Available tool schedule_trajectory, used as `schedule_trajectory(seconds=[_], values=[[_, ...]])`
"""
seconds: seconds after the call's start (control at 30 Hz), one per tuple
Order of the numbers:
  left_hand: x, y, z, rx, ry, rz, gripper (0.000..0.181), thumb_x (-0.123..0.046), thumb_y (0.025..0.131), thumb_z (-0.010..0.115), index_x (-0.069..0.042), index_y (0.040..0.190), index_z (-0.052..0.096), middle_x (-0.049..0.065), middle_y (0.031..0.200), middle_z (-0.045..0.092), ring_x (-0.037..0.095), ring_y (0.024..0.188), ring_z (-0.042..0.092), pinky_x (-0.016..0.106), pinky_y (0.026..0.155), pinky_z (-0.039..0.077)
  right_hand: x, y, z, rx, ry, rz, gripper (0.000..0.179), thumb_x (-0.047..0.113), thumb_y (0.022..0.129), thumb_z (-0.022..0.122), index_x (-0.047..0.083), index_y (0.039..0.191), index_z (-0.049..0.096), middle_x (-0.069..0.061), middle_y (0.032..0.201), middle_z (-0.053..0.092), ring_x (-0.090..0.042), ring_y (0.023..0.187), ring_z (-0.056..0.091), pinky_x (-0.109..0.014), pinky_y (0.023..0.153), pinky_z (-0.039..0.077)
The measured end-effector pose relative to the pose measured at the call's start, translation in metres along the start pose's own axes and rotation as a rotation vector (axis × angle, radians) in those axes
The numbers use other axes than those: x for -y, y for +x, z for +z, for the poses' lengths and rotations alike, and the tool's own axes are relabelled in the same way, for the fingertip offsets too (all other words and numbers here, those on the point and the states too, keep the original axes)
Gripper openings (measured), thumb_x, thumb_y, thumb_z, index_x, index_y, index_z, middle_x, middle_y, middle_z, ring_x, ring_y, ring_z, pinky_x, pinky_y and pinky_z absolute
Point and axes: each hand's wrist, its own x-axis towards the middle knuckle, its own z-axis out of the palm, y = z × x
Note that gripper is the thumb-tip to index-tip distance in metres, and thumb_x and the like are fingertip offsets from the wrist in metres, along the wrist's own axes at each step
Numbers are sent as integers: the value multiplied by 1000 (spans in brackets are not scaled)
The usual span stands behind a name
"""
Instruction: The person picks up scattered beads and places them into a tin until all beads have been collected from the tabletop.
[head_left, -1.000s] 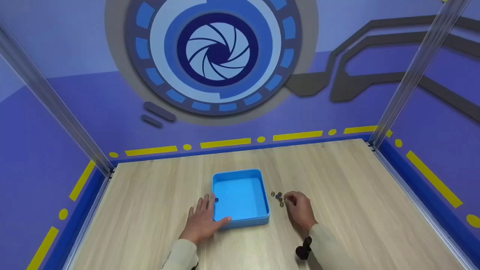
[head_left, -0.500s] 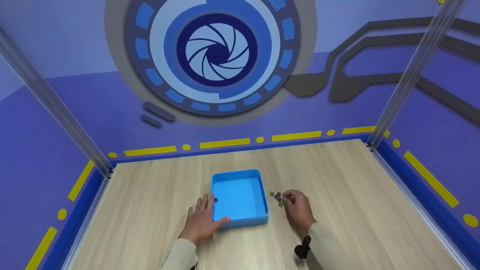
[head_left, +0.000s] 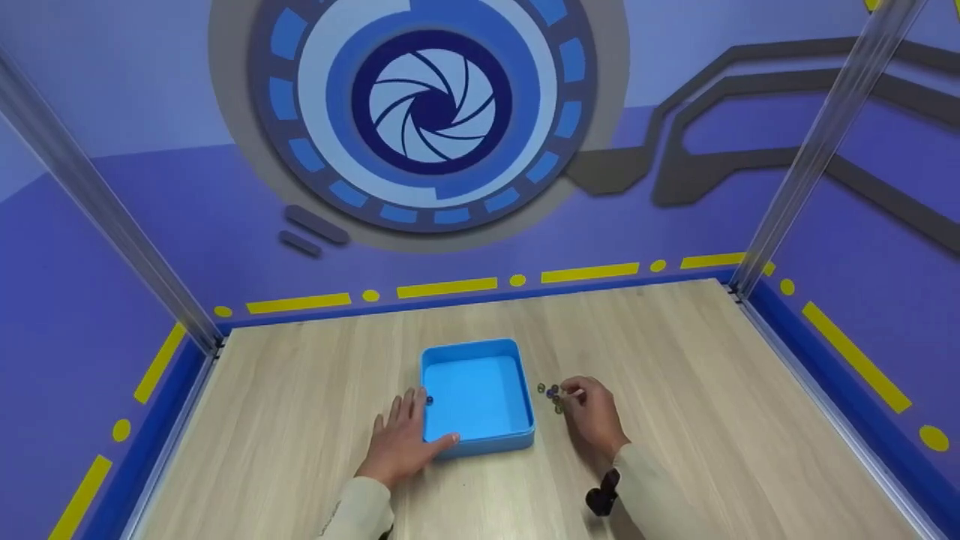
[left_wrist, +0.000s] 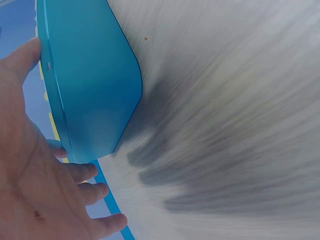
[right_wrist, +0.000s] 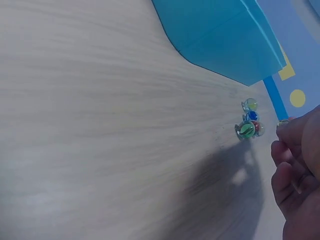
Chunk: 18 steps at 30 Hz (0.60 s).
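Blue box point(head_left: 480, 394) on tabletop point(head_left: 645, 352), probably wood; purple wall point(head_left: 600, 232) behind.

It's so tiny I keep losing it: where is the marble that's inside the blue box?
In the head view, the dark marble lies by the left wall of the blue box, close to the left hand.

No readable text from where I sit.
On my head feed I pick out a thin dark marking point(head_left: 328, 519) along the edge of the left sleeve point(head_left: 365, 504); it may be lettering, but it is too small and blurred for me to read. The only sign-like prints I can make out are pictorial: a round aperture-blade emblem point(head_left: 433, 105) on the back wall point(head_left: 172, 202), and a row of yellow bars and dots point(head_left: 447, 288) along the wall's foot.
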Motion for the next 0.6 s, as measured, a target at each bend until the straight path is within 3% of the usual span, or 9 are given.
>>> schedule_trajectory(seconds=[0.6], values=[[-2,-3,-2,-2,-15,9,106,-71,79,60,-10,155,18,17,160,21,41,148,17,69,113,13,7,-2,3,3,61,-34,18,0,91,60,8,106,66,-7,104,63,-14,82,61,-18,67,49]])
